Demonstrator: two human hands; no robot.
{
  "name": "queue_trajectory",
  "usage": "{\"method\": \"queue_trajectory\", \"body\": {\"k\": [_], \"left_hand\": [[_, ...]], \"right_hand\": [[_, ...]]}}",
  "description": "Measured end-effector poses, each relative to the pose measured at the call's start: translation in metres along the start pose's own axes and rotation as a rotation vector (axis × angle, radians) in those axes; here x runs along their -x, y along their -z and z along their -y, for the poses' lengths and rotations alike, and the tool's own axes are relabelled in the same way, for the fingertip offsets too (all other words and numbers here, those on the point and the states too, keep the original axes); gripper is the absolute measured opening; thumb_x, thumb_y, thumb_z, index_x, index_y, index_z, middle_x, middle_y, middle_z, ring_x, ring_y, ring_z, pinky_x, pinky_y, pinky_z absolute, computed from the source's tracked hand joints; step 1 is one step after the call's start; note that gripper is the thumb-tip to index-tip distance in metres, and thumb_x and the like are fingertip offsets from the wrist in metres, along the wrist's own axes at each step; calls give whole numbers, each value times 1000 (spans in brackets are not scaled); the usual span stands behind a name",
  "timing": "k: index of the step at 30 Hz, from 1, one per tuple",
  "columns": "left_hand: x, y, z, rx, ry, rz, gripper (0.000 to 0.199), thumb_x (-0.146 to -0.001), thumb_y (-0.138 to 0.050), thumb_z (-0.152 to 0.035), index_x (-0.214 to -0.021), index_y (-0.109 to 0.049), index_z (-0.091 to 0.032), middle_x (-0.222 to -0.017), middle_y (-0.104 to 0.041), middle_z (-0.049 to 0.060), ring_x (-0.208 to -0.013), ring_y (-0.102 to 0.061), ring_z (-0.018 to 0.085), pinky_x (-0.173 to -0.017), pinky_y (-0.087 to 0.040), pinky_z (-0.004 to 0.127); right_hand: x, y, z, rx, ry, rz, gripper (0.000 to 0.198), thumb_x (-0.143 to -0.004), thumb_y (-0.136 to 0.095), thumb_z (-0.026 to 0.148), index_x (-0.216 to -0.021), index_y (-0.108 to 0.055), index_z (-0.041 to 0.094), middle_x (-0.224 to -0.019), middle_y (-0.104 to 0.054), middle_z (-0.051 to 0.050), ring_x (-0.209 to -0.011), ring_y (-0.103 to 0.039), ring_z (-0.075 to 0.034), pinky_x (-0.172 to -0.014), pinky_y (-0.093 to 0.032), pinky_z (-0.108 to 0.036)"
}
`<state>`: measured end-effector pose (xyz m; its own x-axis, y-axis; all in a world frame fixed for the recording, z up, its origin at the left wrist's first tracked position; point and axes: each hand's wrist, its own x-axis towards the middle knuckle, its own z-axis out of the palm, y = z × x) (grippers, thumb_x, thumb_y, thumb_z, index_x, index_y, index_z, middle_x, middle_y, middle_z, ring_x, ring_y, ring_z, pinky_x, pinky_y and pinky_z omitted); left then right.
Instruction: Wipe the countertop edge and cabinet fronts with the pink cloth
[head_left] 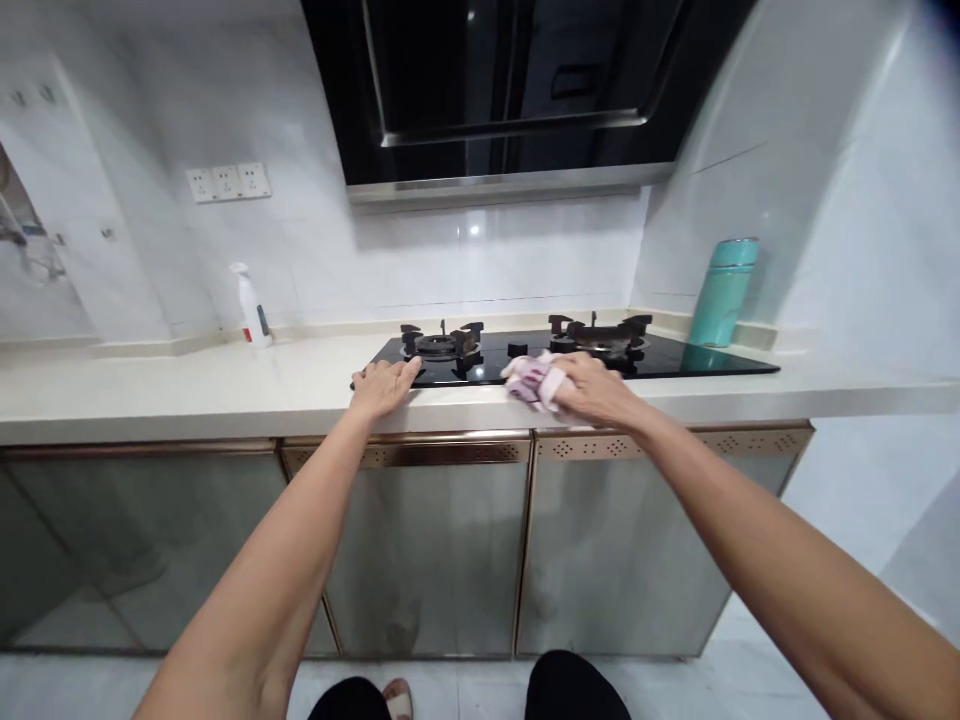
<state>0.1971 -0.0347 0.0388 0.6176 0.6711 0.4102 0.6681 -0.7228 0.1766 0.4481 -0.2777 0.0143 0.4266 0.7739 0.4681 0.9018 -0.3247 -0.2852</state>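
Observation:
A pinkish-white cloth is bunched in my right hand, whose fingers are closed round it. The cloth touches the front edge of the black glass gas stove and hangs over the counter's edge. My left hand rests flat at the stove's front left corner, fingers spread, with nothing in it. Behind it stands the left burner; the right burner is beyond my right hand. A black knob sits between the burners.
A turquoise flask stands at the stove's right end, near the wall. On the pale counter to the left is a white spray bottle. A black range hood overhangs the stove. Cabinet doors lie below.

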Motion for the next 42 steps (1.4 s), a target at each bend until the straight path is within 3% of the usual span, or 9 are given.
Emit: {"method": "queue_trajectory", "body": {"k": [4, 7, 16, 19, 24, 28, 33, 37, 42], "left_hand": [[2, -3, 0, 44, -39, -13, 76, -99, -6, -69, -123, -68, -32, -131, -64, 12, -133, -49, 33, -111, -33, 57], [3, -5, -2, 38, -58, -32, 76, -99, -7, -69, -120, -68, -30, -128, -65, 13, -130, -51, 34, -109, -34, 58], [1, -2, 1, 111, 6, -43, 74, -98, -10, -70, -126, -66, -31, -135, -66, 9, -133, -52, 35, -111, -33, 58], [-1, 1, 3, 124, 33, -48, 74, -99, -7, -69, -120, -68, -32, -134, -68, 6, -131, -55, 34, -109, -35, 58], [-1, 1, 4, 130, 20, -52, 66, -99, -19, -70, -118, -71, -34, -129, -71, 5, -128, -57, 35, -107, -37, 58], [2, -4, 7, 200, -75, -183, 49, -98, -39, -62, -117, -73, -33, -127, -70, 4, -126, -58, 31, -106, -41, 49], [17, -6, 4, 292, -233, -432, 32, -98, -48, -38, -105, -75, -23, -110, -72, 7, -112, -62, 22, -103, -48, 37], [37, 1, -25, 200, -294, -249, 42, -97, -49, -55, -119, -71, -26, -122, -70, 7, -118, -60, 24, -106, -47, 40], [50, 7, -81, -87, -298, 56, 100, -67, -62, -89, -150, -44, -36, -146, -53, 13, -133, -51, 39, -107, -44, 57]], "right_hand": [[10, 14, -29, 114, -63, -33, 50, -93, -41, 58, -125, -66, 30, -143, -54, -11, -129, -50, -39, -102, -45, -62], [6, 10, -14, 167, -123, -55, 56, -90, -44, 61, -128, -65, 26, -136, -56, -17, -120, -54, -45, -96, -44, -69], [-28, -45, 142, 93, 158, 20, 60, -93, -36, 61, -138, -58, 26, -135, -54, -17, -123, -50, -41, -100, -41, -61], [-42, -48, 164, 23, 262, 114, 61, -91, -44, 61, -140, -56, 26, -141, -51, -17, -131, -47, -40, -107, -37, -62], [-44, -26, 99, -362, 382, 167, 62, -94, -46, 60, -147, -46, 28, -152, -46, -12, -130, -52, -26, -107, -45, -45], [-34, -18, 30, -117, 232, -14, 54, -99, -31, 57, -126, -64, 25, -138, -59, -12, -132, -52, -29, -112, -39, -51], [-39, -30, 14, 32, 266, 126, 60, -101, -21, 58, -132, -64, 32, -145, -60, -5, -134, -53, -26, -110, -44, -48], [-45, -38, 19, 49, 213, 163, 67, -100, -14, 61, -138, -61, 33, -153, -53, -2, -146, -43, -29, -116, -37, -58], [-53, -39, 11, -17, 135, 135, 74, -99, -4, 53, -147, -54, 25, -158, -47, -4, -149, -39, -27, -121, -33, -54]]}}
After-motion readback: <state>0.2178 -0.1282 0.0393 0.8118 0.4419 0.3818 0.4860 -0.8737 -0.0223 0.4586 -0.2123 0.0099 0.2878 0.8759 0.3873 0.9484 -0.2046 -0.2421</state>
